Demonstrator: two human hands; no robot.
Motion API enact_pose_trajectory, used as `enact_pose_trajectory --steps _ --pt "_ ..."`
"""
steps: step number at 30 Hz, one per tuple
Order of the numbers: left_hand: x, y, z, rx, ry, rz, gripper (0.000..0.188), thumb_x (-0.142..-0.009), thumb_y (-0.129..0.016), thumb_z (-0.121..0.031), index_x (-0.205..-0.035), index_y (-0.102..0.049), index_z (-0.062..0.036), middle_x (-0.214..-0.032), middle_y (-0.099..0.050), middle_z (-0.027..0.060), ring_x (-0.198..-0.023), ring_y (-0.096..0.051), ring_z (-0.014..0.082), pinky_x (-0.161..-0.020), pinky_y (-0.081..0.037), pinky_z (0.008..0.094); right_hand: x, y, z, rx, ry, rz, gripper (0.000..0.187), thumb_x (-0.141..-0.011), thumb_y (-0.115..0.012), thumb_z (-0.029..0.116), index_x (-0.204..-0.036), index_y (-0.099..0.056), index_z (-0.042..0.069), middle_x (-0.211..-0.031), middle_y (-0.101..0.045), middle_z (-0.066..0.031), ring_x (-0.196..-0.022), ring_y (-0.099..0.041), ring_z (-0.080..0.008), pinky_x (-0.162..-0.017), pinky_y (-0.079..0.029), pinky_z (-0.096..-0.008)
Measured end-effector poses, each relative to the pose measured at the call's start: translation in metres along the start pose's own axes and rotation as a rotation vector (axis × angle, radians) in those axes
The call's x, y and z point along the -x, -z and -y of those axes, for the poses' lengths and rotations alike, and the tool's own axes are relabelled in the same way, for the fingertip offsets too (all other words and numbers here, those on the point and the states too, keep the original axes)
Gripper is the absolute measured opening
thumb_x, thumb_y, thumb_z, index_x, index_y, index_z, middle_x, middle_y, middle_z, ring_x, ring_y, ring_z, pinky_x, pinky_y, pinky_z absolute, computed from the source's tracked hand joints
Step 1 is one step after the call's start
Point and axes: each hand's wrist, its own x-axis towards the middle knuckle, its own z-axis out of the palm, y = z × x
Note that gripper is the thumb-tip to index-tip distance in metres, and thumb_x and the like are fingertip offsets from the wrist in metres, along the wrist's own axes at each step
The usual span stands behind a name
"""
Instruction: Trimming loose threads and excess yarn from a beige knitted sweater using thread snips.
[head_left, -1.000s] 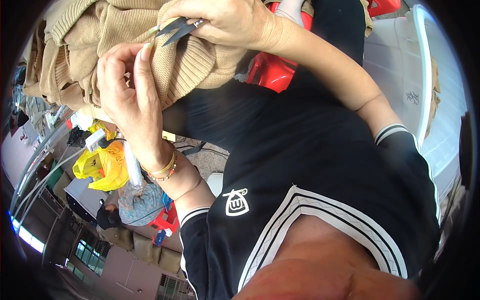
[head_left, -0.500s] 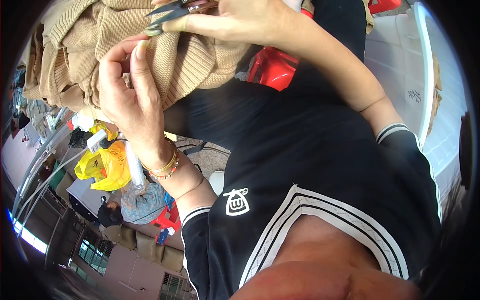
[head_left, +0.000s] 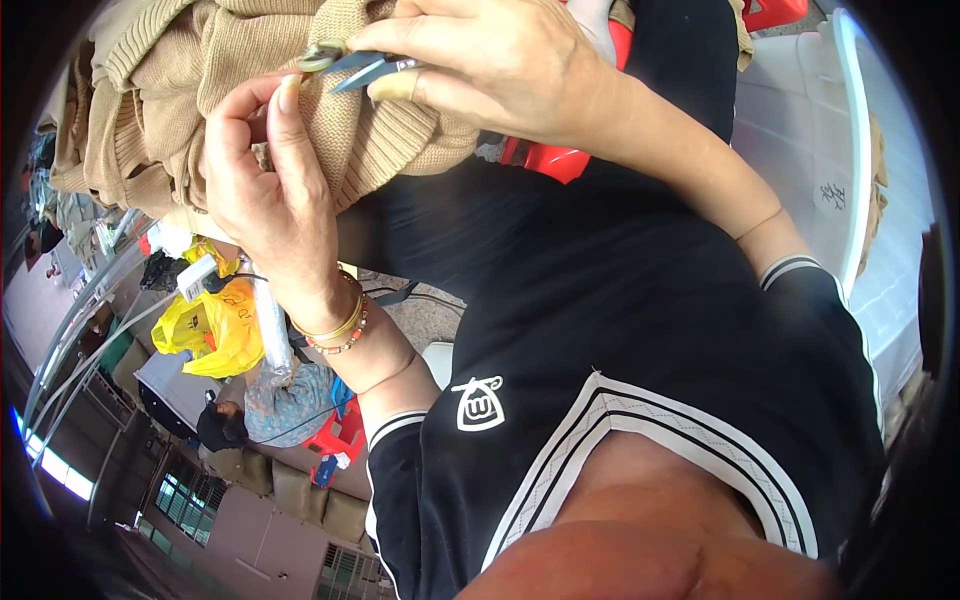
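Head view: the right hand (head_left: 520,72) is closed around small dark snips (head_left: 364,74), blades apart, over tan knitwear (head_left: 245,50) bunched at upper left. The left hand (head_left: 268,190) nearly pinches nearby; whether it grips anything, I cannot tell.

tan knitwear (head_left: 160,130) lies heaped over the dark-clothed thigh (head_left: 420,220).

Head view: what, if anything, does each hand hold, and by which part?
The right hand holds dark-bladed metal snips by the handle end. The left hand is beside a small round greenish disc; whether it pinches anything cannot be told.
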Motion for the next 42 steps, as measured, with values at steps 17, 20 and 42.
enact_pose_trajectory --steps 17,20,42 --pt "-0.001 -0.002 -0.003 0.064 -0.129 -0.002 0.008 -0.096 -0.061 -0.009 -0.098 -0.062 -0.001 -0.095 -0.071 0.0043 -0.067 -0.054 0.0092 -0.062 -0.044 0.0212 0.006 -0.006 -0.011 -0.081 0.056 -0.123 0.032 -0.084 -0.07 0.015 -0.113 -0.064 0.002 -0.091 -0.057 -0.0133 -0.076 -0.061 -0.03 -0.065 -0.051 -0.0352" --pt "0.0 -0.003 0.001 0.109 -0.073 0.023 0.007 -0.096 -0.062 -0.008 -0.099 -0.062 -0.0021 -0.096 -0.072 0.0036 -0.065 -0.055 0.0101 -0.063 -0.045 0.0221 0.004 -0.002 -0.01 -0.13 0.02 -0.098 0.031 -0.085 -0.07 0.015 -0.113 -0.064 0.002 -0.091 -0.057 -0.0131 -0.076 -0.061 -0.0299 -0.065 -0.051 -0.0352" --pt "0.004 -0.006 0.015 -0.123 -0.209 -0.121 0.011 -0.092 -0.067 -0.008 -0.1 -0.061 -0.0036 -0.083 -0.069 0.0051 -0.069 -0.065 0.0175 -0.063 -0.05 0.0285 -0.019 0.019 -0.002 -0.04 0.01 0.037 0.02 -0.086 -0.067 0.017 -0.102 -0.064 0.006 -0.088 -0.056 -0.0107 -0.083 -0.061 -0.0289 -0.067 -0.05 -0.0368"
